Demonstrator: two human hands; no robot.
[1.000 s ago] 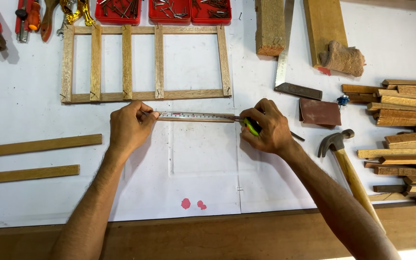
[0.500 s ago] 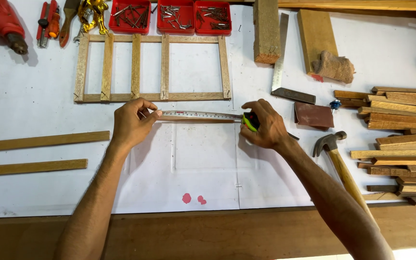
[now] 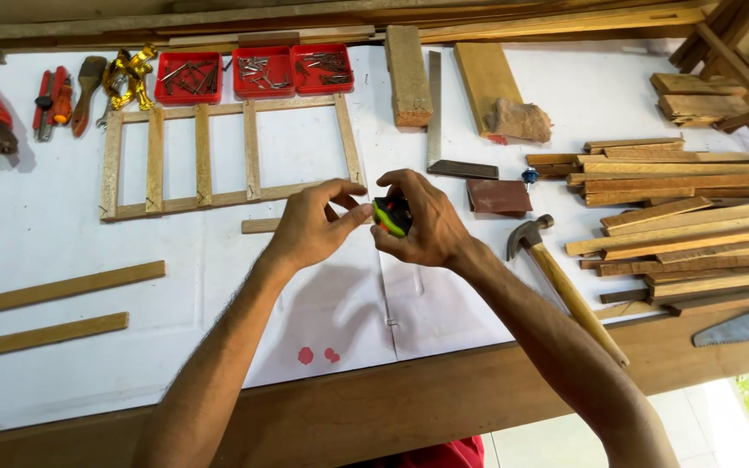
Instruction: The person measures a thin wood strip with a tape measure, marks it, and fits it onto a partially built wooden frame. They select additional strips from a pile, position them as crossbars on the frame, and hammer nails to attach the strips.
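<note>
White-papered workbench (image 3: pixel 62 234). Right hand (image 3: pixel 422 221) clasps tape measure (image 3: pixel 392 216) above short wooden strip (image 3: pixel 262 225); left hand (image 3: pixel 314 227) fingers half-curled, empty, beside it. Risk: recoiling blade nips fingertips.

White-papered workbench (image 3: pixel 28 225) with slats (image 3: pixel 669 225), hammer (image 3: pixel 565 282)
</note>
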